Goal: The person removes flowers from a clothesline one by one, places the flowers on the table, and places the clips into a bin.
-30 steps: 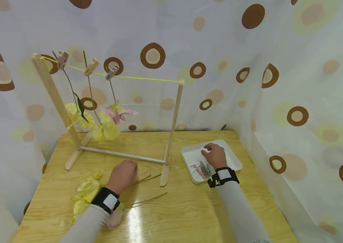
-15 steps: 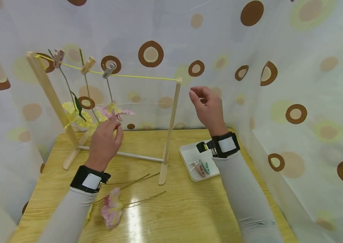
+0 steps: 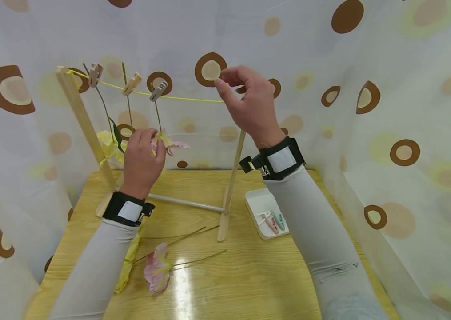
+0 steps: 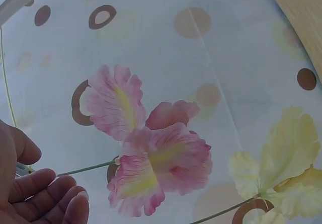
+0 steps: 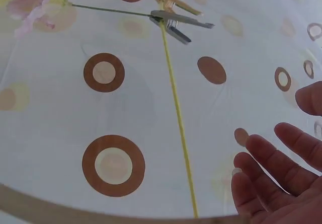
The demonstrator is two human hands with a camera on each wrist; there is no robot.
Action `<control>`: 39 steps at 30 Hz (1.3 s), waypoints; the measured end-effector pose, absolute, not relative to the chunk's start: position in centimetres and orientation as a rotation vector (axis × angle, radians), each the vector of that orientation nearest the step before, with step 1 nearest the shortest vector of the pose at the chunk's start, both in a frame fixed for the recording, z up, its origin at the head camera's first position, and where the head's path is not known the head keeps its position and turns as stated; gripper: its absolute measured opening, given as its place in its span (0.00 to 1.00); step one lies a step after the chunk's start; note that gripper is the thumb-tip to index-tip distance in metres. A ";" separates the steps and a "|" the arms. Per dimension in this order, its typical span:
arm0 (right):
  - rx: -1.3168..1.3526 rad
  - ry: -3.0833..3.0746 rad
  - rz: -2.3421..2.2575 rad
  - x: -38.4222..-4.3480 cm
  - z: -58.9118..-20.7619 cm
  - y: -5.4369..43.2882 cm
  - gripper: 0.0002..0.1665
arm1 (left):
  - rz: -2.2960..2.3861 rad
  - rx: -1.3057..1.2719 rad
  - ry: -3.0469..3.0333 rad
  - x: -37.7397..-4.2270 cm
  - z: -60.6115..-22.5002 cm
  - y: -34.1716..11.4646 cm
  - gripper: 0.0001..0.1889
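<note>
My left hand (image 3: 143, 160) is raised beside a hanging artificial pink flower (image 3: 176, 145), its fingers loosely curled around nothing. In the left wrist view the flower's stem runs behind those fingers. A grey clothespin (image 3: 158, 91) fastens this stem to a yellow string (image 3: 193, 98). My right hand (image 3: 253, 102) is up near the string's right end, thumb and fingers apart and nothing between them. It hides the top of the right post. Farther left, a tan clothespin (image 3: 132, 84) and a brownish clothespin (image 3: 95, 75) hold stems of yellow flowers (image 3: 108, 144), partly covered by my left hand.
The string spans a wooden frame (image 3: 85, 124) with a lower white rod (image 3: 185, 203). On the table (image 3: 257, 275) lie a pink flower (image 3: 157, 270), yellow petals (image 3: 128, 262) and loose stems. A white tray (image 3: 254, 200) at right holds pink and green clothespins (image 3: 273, 222).
My right hand has risen from over the tray to the string's right end. My left hand has lifted from the flowers on the table to the hanging pink flower.
</note>
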State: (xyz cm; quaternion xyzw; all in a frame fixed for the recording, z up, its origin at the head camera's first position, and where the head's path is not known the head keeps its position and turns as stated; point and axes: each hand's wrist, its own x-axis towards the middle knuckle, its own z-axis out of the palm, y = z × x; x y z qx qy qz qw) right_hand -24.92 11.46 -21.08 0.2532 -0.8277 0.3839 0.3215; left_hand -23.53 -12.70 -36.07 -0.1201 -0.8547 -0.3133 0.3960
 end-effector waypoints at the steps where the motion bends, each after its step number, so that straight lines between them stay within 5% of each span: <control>1: 0.675 -2.181 1.000 -25.0 -21.0 11.0 0.16 | -0.793 -0.296 -2.172 -23.7 -36.0 -12.6 0.15; 18: 0.624 -2.443 0.995 -27.4 -21.5 2.5 0.22 | -0.848 -0.186 -2.347 -27.1 -34.1 -11.8 0.24; 39: 0.584 -2.537 0.941 -28.9 -22.5 -1.3 0.15 | -0.861 -0.157 -2.323 -28.5 -34.1 -11.9 0.12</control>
